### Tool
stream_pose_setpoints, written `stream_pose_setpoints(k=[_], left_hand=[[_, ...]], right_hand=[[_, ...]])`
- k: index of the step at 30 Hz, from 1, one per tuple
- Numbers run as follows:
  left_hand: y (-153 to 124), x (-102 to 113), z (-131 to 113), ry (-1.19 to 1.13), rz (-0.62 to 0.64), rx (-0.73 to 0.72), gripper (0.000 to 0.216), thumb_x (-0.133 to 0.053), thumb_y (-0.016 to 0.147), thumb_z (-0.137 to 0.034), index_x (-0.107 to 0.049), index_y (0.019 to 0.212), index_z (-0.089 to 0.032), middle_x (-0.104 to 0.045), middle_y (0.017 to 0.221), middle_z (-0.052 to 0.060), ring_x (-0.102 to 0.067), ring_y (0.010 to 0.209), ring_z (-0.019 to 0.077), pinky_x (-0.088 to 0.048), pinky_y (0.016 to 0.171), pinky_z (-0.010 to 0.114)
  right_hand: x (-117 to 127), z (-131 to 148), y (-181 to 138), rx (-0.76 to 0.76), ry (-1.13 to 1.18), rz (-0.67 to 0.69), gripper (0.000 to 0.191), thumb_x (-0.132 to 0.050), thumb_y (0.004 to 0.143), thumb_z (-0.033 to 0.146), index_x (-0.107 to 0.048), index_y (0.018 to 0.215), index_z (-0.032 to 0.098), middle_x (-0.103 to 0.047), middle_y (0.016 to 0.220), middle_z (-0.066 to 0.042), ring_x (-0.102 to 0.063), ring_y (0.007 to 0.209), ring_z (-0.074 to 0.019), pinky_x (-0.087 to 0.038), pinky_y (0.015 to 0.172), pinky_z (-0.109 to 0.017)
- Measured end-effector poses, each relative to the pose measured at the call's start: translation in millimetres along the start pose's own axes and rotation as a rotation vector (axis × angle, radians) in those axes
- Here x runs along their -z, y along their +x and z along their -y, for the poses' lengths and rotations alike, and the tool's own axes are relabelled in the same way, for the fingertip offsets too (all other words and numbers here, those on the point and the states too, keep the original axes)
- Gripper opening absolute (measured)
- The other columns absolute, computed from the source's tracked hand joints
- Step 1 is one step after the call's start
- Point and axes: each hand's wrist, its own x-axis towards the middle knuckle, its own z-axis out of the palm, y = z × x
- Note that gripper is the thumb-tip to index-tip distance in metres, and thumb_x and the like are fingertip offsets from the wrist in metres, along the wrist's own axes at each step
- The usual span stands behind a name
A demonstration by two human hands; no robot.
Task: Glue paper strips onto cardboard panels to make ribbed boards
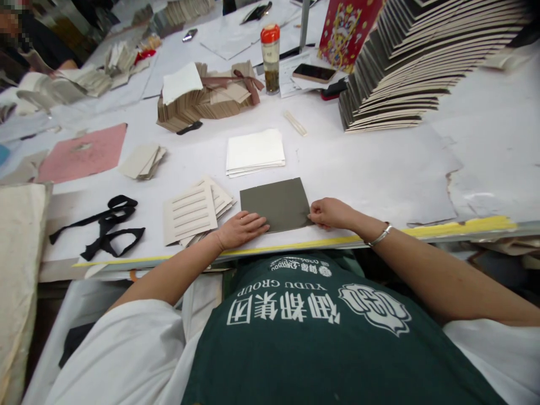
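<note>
A dark grey square board [276,201] lies flat near the front edge of the white table [379,169]. My left hand [240,228] rests on its near left corner, fingers stretched flat. My right hand [329,212] is curled at the board's right edge, fingertips pinched on that edge. A silver bracelet [379,235] is on my right wrist. Just behind the board sits a small stack of white sheets [255,152]. To the left of my left hand lie cream cards with adhesive strips [192,212].
A tall leaning stack of grey boards [405,62] fills the back right. Black ribbon pieces [107,222] lie front left, with a pink sheet [84,152] beyond. A red-capped bottle [270,56], a phone [314,72] and a brown card pile [202,98] stand behind. Another person [25,39] sits far left.
</note>
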Motion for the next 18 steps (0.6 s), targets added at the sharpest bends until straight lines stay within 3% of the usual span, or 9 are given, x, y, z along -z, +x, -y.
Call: stream_pose_setpoints(k=[2, 7, 10, 13, 18], left_hand=[[0.4, 1.7, 2.1, -0.003, 0.036, -0.026, 0.037, -0.034, 0.088, -0.018, -0.044, 0.122, -0.031, -0.049, 0.125, 0.005, -0.04, 0.116, 0.0168, -0.03, 0.095, 0.034], [-1.0, -0.9, 7.2, 0.013, -0.036, -0.121, 0.039, -0.033, 0.088, -0.018, -0.041, 0.123, -0.031, -0.05, 0.124, 0.005, -0.041, 0.114, 0.0174, -0.03, 0.091, 0.033], [-1.2, 1.5, 6.7, 0.054, 0.009, -0.128, 0.038, -0.032, 0.088, -0.019, -0.04, 0.124, -0.029, -0.049, 0.125, 0.006, -0.04, 0.115, 0.0183, -0.029, 0.092, 0.033], [3.7, 4.5, 0.0, 0.114, 0.049, -0.147, 0.036, -0.03, 0.088, -0.021, -0.043, 0.122, -0.024, -0.047, 0.126, 0.008, -0.039, 0.115, 0.0202, -0.03, 0.091, 0.034], [27.8, -0.6, -22.1, 0.181, -0.034, -0.103, 0.038, -0.029, 0.088, -0.018, -0.041, 0.125, -0.019, -0.053, 0.117, 0.011, -0.048, 0.099, 0.0196, -0.037, 0.078, 0.032]], right_hand=[[0.2, -0.6, 0.2, -0.001, 0.004, 0.0, 0.015, -0.048, 0.072, 0.028, -0.052, 0.063, 0.017, -0.062, 0.054, 0.0, -0.056, 0.044, -0.0097, -0.04, 0.047, -0.018], [-0.1, -3.8, 1.5, 0.029, 0.018, 0.003, 0.014, -0.048, 0.071, 0.028, -0.052, 0.063, 0.017, -0.061, 0.053, 0.0, -0.056, 0.043, -0.0099, -0.041, 0.048, -0.018], [-0.1, -4.3, 1.8, 0.042, 0.019, 0.0, 0.015, -0.048, 0.071, 0.028, -0.052, 0.063, 0.016, -0.061, 0.052, 0.0, -0.056, 0.043, -0.0096, -0.041, 0.047, -0.017], [0.7, -3.4, 1.2, 0.031, 0.028, 0.005, 0.013, -0.047, 0.071, 0.026, -0.052, 0.064, 0.016, -0.062, 0.055, 0.0, -0.057, 0.044, -0.0093, -0.04, 0.045, -0.016], [3.7, -1.7, 0.3, 0.035, 0.016, 0.005, 0.012, -0.047, 0.071, 0.024, -0.054, 0.065, 0.016, -0.064, 0.057, -0.001, -0.056, 0.044, -0.009, -0.04, 0.046, -0.016]])
